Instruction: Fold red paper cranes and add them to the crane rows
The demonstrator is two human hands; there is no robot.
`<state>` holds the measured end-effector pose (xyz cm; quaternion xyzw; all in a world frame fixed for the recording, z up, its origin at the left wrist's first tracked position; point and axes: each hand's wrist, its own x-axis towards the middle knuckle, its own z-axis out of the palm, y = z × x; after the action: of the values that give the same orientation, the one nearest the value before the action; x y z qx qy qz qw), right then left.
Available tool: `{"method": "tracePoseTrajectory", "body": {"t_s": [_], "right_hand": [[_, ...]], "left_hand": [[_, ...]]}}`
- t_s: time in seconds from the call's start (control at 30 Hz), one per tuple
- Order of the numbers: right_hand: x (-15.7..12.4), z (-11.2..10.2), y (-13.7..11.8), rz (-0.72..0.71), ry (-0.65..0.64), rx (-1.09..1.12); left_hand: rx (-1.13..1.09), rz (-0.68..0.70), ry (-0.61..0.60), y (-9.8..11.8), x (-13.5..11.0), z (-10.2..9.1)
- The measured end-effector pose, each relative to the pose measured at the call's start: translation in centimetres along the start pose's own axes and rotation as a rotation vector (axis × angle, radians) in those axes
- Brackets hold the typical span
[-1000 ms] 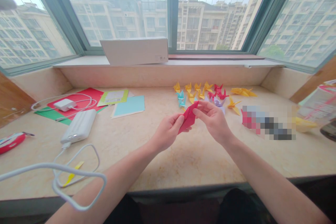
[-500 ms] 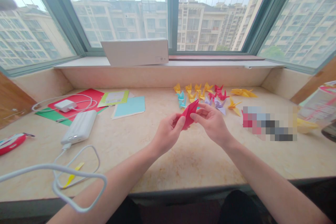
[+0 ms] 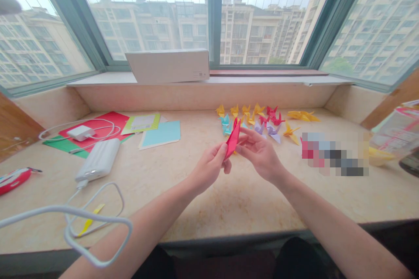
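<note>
A piece of folded red origami paper (image 3: 233, 140) is held above the counter, its narrow side turned up. My left hand (image 3: 211, 163) is closed on its lower left part, thumb on the near face and fingers behind. Close against the paper's right edge is my right hand (image 3: 262, 152), thumb and fingers curled but apart; whether the tips touch the paper is hard to tell. Behind the hands stand several small paper cranes: yellow cranes (image 3: 246, 110), red cranes (image 3: 271, 115), blue cranes (image 3: 225, 125) and lilac cranes (image 3: 273, 131).
To the left lie a white power bank (image 3: 98, 160), a white charger (image 3: 80, 132), looped cable (image 3: 98, 217), coloured paper sheets (image 3: 161, 134) and a red cutter (image 3: 15, 180). Yellow folded paper (image 3: 303, 116) and a clear container (image 3: 394, 128) are at right. A white box (image 3: 168, 66) stands on the sill.
The red paper has turned from showing its broad face to nearly edge-on. My right hand's fingers have loosened from it, while my left hand keeps hold.
</note>
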<state>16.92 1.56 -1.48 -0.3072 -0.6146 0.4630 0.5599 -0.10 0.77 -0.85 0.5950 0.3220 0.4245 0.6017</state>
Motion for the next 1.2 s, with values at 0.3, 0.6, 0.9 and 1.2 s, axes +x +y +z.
{"method": "tracePoseTrajectory", "body": {"t_s": [0.3, 0.6, 0.9, 1.2], "right_hand": [[0.1, 0.1, 0.2, -0.074, 0.156, -0.201], [-0.1, 0.5, -0.9, 0.133, -0.059, 0.088], [0.6, -0.2, 0.0, 0.086, 0.036, 0.035], [1.0, -0.2, 0.3, 0.053, 0.015, 0.009]], "left_hand": [[-0.284, -0.14, -0.111, -0.2, -0.3, 0.2], [-0.282, -0.246, -0.244, -0.5, -0.2, -0.3], [0.103, -0.024, -0.025, -0.3, 0.5, -0.5], [0.318, 0.122, 0.046, -0.7, 0.7, -0.6]]}}
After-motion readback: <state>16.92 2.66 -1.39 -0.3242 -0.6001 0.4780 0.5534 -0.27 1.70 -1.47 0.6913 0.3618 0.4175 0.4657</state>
